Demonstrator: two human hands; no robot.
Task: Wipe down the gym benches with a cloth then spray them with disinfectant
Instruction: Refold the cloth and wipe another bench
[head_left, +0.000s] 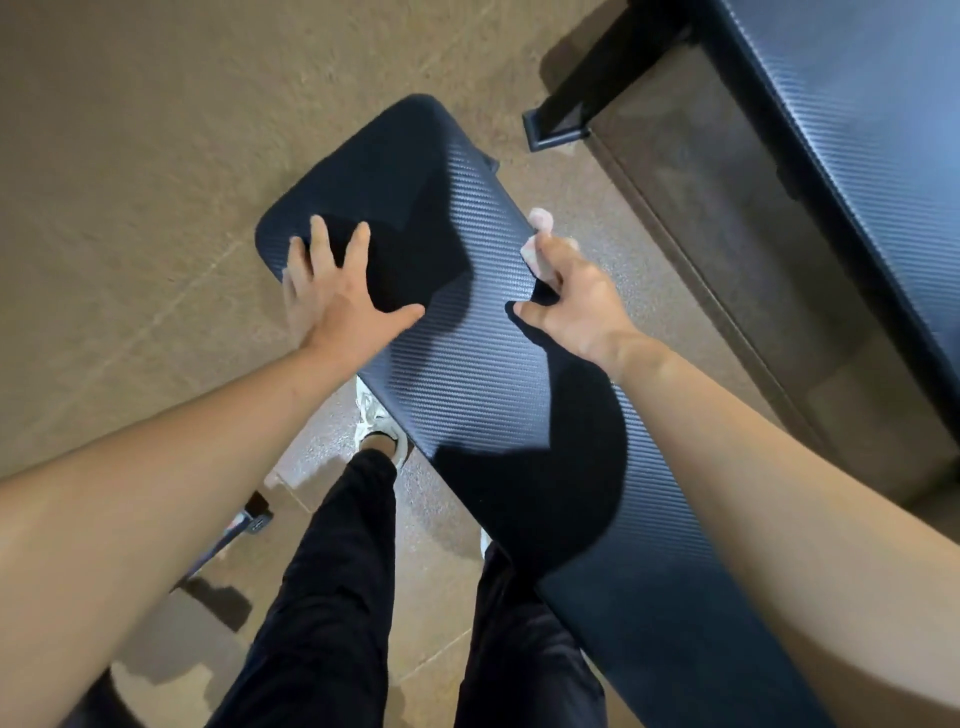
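A long black gym bench (457, 364) with a ribbed, carbon-weave pad runs from the upper middle to the lower right. My left hand (337, 291) lies flat on the pad's far left edge with its fingers spread. My right hand (569, 291) hovers at the pad's right edge and pinches a small pale cloth (537, 236), most of it hidden behind the fingers. No spray bottle is in view.
A second black bench (857, 130) fills the upper right, with its black metal foot (556, 127) on the floor. My legs in dark trousers and a white shoe (379, 421) stand left of the bench on the tan floor (156, 208).
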